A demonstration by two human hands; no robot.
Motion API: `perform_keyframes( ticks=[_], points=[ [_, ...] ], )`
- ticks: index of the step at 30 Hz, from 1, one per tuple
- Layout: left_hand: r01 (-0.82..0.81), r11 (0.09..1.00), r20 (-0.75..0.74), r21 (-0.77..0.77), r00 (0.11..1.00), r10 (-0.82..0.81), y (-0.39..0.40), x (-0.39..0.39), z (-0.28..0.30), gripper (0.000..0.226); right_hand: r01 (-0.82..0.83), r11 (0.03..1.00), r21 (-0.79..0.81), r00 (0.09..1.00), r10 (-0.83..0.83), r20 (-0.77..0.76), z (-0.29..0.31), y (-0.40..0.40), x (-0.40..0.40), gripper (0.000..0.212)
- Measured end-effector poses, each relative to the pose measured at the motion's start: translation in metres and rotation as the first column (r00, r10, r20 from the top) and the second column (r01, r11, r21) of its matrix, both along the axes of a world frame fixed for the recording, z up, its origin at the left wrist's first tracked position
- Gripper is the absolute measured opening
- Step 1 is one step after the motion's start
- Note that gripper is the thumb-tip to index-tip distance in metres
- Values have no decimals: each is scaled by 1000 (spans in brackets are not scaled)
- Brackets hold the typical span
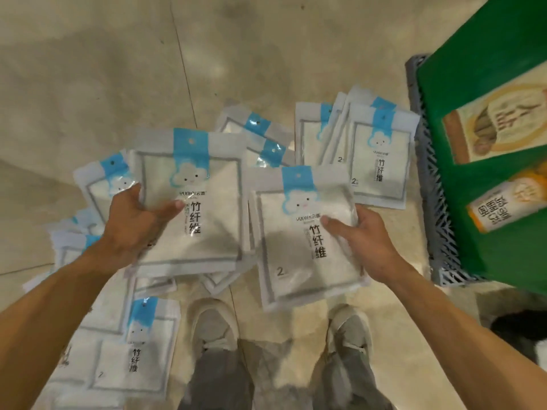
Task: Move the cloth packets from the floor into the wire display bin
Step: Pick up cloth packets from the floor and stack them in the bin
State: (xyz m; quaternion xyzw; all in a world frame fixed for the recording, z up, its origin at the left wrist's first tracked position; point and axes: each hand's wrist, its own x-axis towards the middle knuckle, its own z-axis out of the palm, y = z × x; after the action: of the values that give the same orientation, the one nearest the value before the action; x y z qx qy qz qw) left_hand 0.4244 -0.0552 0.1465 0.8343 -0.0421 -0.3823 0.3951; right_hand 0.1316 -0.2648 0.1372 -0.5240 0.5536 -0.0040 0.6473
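Each of my hands holds a white cloth packet with a blue cloud header above the floor. My left hand (134, 223) grips one packet (204, 220) at its left edge, thumb on top. My right hand (359, 241) grips another packet (299, 247) at its right edge, thumb across its face. Several more packets lie scattered on the floor: a stack at the upper right (381, 155), some behind the held ones (260, 134), and a pile at the lower left (139, 347). No wire bin shows in the head view.
A grey plastic crate (429, 173) stands at the right, covered by a green panel (485, 84) carrying printed product pictures. My two shoes (216, 324) stand on the beige tiled floor (88, 69) just below the packets. Something dark (521, 327) sits at the right edge.
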Motion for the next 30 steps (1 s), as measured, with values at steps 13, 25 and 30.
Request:
perform_keyframes(
  ticks=[13,25,30],
  points=[
    [-351,895,23,-276,928,371,13,77,359,25,-21,974,-226,982,62,176,384,-64,141,18],
    [-410,817,80,-405,874,479,179,95,734,31,-246,939,-239,895,314,315,737,38,243,15],
    [-440,755,140,-487,814,564,245,78,826,39,-335,902,-271,817,422,393,826,85,277,19]
  ],
)
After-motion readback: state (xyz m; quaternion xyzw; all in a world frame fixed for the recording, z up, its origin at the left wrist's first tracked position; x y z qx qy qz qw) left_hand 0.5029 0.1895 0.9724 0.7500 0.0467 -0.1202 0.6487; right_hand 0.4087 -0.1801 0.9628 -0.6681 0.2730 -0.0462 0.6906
